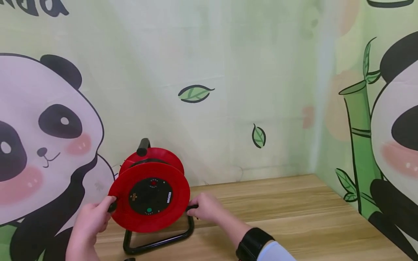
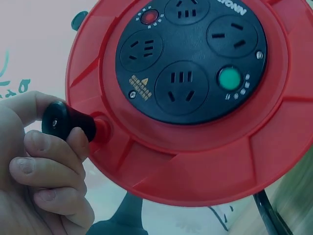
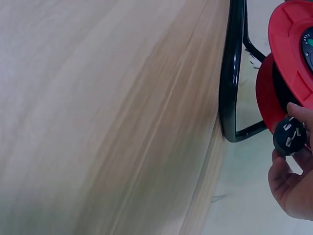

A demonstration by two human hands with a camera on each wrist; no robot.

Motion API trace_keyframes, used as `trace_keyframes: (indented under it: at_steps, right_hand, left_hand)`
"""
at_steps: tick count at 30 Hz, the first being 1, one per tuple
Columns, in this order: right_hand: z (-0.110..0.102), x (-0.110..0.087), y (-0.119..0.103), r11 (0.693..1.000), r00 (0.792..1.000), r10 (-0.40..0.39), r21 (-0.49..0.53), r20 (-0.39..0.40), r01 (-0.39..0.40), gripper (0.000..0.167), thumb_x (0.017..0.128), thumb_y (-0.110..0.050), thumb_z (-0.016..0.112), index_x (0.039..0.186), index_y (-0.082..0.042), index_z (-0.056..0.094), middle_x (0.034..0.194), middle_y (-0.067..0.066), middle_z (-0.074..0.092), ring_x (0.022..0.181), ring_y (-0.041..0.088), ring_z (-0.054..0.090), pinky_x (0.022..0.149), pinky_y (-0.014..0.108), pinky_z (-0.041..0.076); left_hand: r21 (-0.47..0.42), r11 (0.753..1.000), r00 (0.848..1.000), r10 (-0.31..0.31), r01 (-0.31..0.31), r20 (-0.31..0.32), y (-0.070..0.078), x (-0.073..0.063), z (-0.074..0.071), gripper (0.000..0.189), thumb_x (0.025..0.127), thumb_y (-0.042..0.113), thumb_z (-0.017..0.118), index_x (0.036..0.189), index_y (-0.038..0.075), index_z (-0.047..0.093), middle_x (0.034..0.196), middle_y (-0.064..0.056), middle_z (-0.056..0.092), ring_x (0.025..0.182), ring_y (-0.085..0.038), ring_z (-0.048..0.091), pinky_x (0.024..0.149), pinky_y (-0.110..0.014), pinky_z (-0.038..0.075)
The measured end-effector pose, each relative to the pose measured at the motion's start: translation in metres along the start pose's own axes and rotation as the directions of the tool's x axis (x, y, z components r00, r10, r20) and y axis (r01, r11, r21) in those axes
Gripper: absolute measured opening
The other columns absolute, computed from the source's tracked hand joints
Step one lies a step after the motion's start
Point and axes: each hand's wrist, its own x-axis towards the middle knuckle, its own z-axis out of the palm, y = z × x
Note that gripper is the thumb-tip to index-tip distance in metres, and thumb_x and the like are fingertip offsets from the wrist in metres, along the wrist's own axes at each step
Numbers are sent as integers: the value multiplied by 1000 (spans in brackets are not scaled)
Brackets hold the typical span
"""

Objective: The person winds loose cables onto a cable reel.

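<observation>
A red cable reel (image 1: pixel 119 214) stands on its black tubular stand (image 1: pixel 160 245) at the left of the table. Its black centre panel (image 2: pixel 193 44) carries sockets, a red button and a green one. At the reel's left edge, my left hand (image 1: pixel 89 219) holds the black crank knob (image 2: pixel 61 120), fingers curled around it. My right hand (image 1: pixel 206 206) is at the reel's right side, close above the stand. Between its thumb and fingers it pinches a black plug (image 3: pixel 289 136), metal prongs facing outward. Dark cable shows between the reel's two red discs.
The wooden table (image 1: pixel 294 210) stretches away to the right of the reel. Behind it hangs a pale green backdrop (image 1: pixel 254 72) with printed pandas and leaves, close to the reel's back. A small black object (image 1: pixel 130 259) shows at the bottom edge.
</observation>
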Motion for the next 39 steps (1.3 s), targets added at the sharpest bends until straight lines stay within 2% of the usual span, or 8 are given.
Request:
trace_keyframes:
  at_steps: [6,10,20,22,29,34,36,39]
  right_hand:
    - [10,1,0,999,999,-32,-8,9,32,9,88,-13,77,94,-14,83,78,-12,73,71,0,59,67,21,48]
    - [19,2,2,999,999,-42,-26,3,42,3,86,-11,78,84,-11,80,74,-10,71,69,2,58,63,20,47]
    - [44,5,12,994,999,-37,-104,-23,35,21,86,-18,78,66,-17,71,55,-16,54,54,3,47,51,19,41]
    - [44,6,10,992,999,-38,-118,-26,35,24,88,-21,76,65,-19,69,54,-15,53,52,3,46,50,19,40]
    - [33,2,4,995,999,-22,-99,-23,20,28,94,-21,70,66,-16,68,55,-13,51,53,4,44,51,20,39]
    - [16,1,5,997,997,-59,-62,-58,55,18,93,-11,70,76,-9,73,64,-9,58,58,5,50,56,21,44]
    - [5,3,6,996,994,-71,-65,-79,66,16,93,-12,69,78,-8,74,65,-10,60,60,4,52,58,21,45]
    - [-15,3,5,995,992,-70,-73,-104,62,15,95,-16,69,82,-10,75,68,-10,62,63,4,55,61,23,48]
  left_hand:
    - [20,1000,998,21,-20,-54,5,-2,6,57,103,50,50,78,4,71,56,-6,50,56,-23,46,56,-35,37]
    - [27,999,996,43,-41,-79,7,-3,8,59,103,50,49,87,-1,73,56,-7,51,54,-22,46,53,-35,37]
    - [56,997,990,61,-54,-129,11,-6,14,66,103,54,46,106,-6,73,59,-10,55,62,-26,47,55,-35,39]
    - [55,997,987,69,-62,-142,13,-7,15,68,103,55,45,113,-7,71,64,-11,58,67,-26,48,57,-35,39]
    - [44,996,984,88,-82,-157,17,-10,21,77,100,62,45,130,-6,65,107,-20,71,89,-30,53,67,-34,46]
    - [43,994,978,111,-105,-178,20,-12,24,78,98,66,46,120,-5,70,82,-18,68,77,-28,52,65,-33,45]
    - [41,992,974,123,-117,-188,22,-13,25,76,97,67,47,110,-4,73,69,-16,61,71,-26,50,63,-33,45]
    - [45,988,967,155,-149,-204,25,-13,26,75,97,67,49,94,-5,72,65,-16,57,69,-26,50,61,-34,45]
